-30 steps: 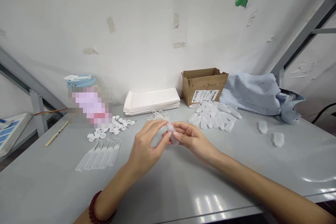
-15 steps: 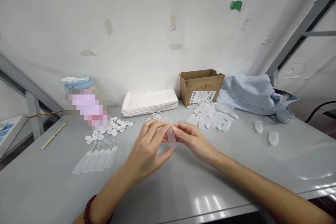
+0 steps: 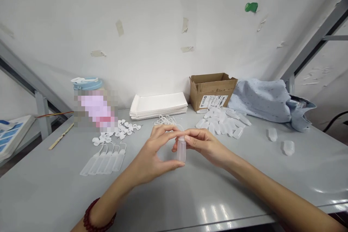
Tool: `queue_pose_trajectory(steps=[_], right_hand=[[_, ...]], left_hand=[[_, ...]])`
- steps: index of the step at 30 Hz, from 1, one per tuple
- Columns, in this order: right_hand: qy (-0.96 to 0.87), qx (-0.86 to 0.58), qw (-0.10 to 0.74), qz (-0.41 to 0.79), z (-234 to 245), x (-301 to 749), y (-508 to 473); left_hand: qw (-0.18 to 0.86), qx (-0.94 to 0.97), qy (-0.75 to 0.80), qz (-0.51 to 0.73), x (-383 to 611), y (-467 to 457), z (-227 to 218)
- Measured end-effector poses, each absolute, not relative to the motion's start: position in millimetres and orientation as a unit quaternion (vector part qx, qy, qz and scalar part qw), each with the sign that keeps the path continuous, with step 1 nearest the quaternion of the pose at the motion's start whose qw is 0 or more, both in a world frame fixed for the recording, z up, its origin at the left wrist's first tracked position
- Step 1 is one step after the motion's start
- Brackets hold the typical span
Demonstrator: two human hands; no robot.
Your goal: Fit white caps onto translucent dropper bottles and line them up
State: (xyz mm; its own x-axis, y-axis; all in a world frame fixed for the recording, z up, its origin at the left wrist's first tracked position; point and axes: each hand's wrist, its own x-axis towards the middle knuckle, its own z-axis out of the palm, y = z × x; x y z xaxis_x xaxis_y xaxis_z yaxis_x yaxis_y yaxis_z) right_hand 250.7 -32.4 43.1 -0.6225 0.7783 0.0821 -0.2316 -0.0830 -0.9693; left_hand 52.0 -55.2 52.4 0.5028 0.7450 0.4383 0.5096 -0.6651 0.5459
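Observation:
A small translucent plastic bottle (image 3: 181, 152) stands upright between my two hands above the grey table (image 3: 190, 195). My left hand (image 3: 154, 156) pinches it, thumb under its base and fingertips at its neck. My right hand (image 3: 205, 144) grips the bottle's top with its fingertips. Several finished bottles with loop caps (image 3: 104, 161) lie in a row to the left. A heap of bare bottles (image 3: 223, 121) lies to the right, and loose white caps (image 3: 116, 132) and thin loops (image 3: 164, 119) lie behind my hands.
A stack of white sheets (image 3: 159, 104) and an open cardboard box (image 3: 212, 88) stand by the wall. Light blue cloth (image 3: 269, 99) lies at the right. Two stray bottles (image 3: 280, 141) sit to the right. A blue-lidded container (image 3: 88, 96) stands at the left.
The bottle has turned from tilted to upright and dropped a little lower. My left thumb has moved under its base while both hands kept hold.

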Motion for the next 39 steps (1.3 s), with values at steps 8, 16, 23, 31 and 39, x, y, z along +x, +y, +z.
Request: queue_pose_trajectory(steps=[8,16,23,31,39], right_hand=[[-0.562,-0.201,0.341,0.726,46,251,-35],[-0.630,-0.261,0.378,0.626,42,248,-35],[-0.656,-0.294,0.364,0.592,41,246,-38],[-0.793,-0.314,0.379,0.359,36,236,-47],[-0.814,-0.321,0.351,0.333,31,234,-49]], left_hand=[[0.309,0.825,0.333,0.335,46,-51,52],[-0.008,0.877,0.381,0.291,54,-67,50],[-0.159,0.883,0.336,0.286,56,-70,55],[-0.155,0.897,0.333,0.247,43,-79,51],[-0.103,0.891,0.383,0.220,8,-84,44]])
